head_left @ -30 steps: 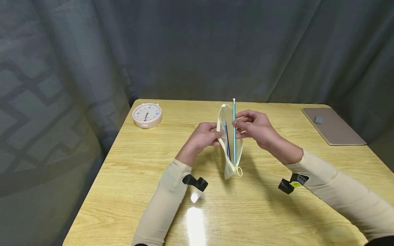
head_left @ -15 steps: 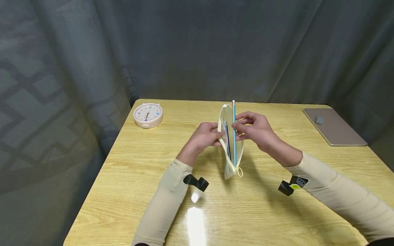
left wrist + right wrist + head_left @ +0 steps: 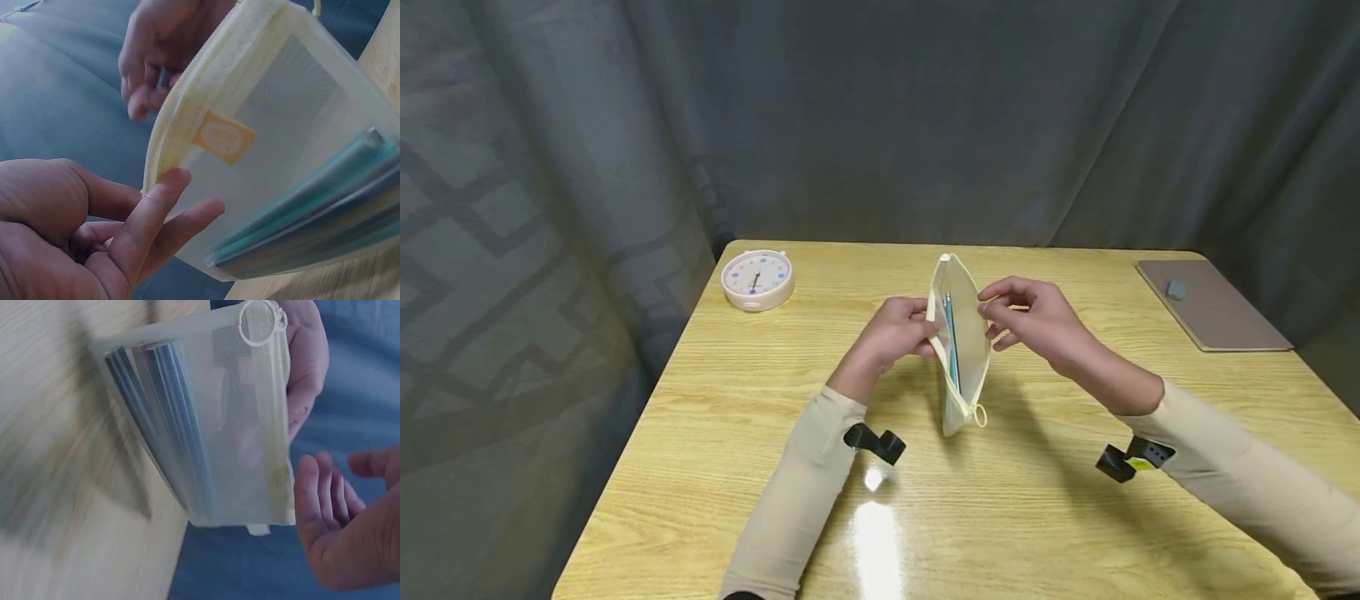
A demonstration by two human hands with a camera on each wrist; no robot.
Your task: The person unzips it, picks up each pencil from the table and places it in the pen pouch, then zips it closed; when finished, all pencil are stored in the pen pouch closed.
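A cream zip pouch (image 3: 972, 333) of see-through mesh stands on edge above the table, its mouth spread apart. My left hand (image 3: 895, 333) pinches the pouch's left rim between thumb and fingers. Inside lie several pencils (image 3: 312, 194), teal and dark ones, along the bottom. My right hand (image 3: 1037, 321) is at the right rim with nothing in it. In the right wrist view, its loosely bent fingers (image 3: 322, 494) are close beside the zip edge and the thumb stands apart. A ring pull (image 3: 257, 323) hangs at the near end of the zip.
A round white clock (image 3: 757, 281) stands at the table's back left. At the back right lies a brownish notebook (image 3: 1225, 312) with a small grey-blue block (image 3: 1176, 290) on it. Dark curtains (image 3: 880, 125) hang behind the wooden table (image 3: 760, 400).
The teal pencil that my right hand held upright in the pouch mouth has gone down inside beside the dark one. My right hand let go and moved slightly right; the left stayed.
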